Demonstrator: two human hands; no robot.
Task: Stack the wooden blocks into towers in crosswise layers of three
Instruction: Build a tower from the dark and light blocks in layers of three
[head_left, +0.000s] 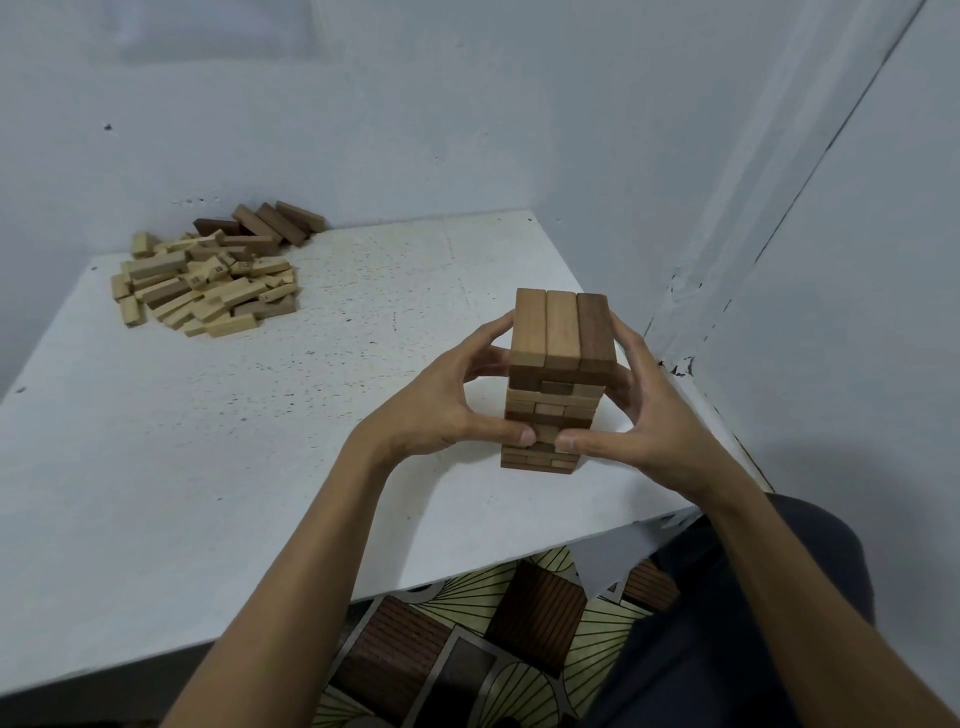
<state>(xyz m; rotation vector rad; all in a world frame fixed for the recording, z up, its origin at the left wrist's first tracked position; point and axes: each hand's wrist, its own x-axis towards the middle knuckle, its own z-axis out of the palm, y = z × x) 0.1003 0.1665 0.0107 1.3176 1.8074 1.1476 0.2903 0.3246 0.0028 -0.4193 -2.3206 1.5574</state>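
Observation:
A tower of wooden blocks stands on the right part of the white table, several crosswise layers high, topped by three blocks side by side, the right one darkest. My left hand grips the tower's left side, fingers curled around the upper layers and thumb pressed on the front lower down. My right hand grips the right side the same way, its thumb meeting the left thumb on the tower's front. A loose pile of blocks, pale and dark, lies at the table's far left.
Walls close the table in at the back and right, with the tower near the right corner. The table's front edge runs diagonally above a patterned floor. My dark-clothed leg is at lower right.

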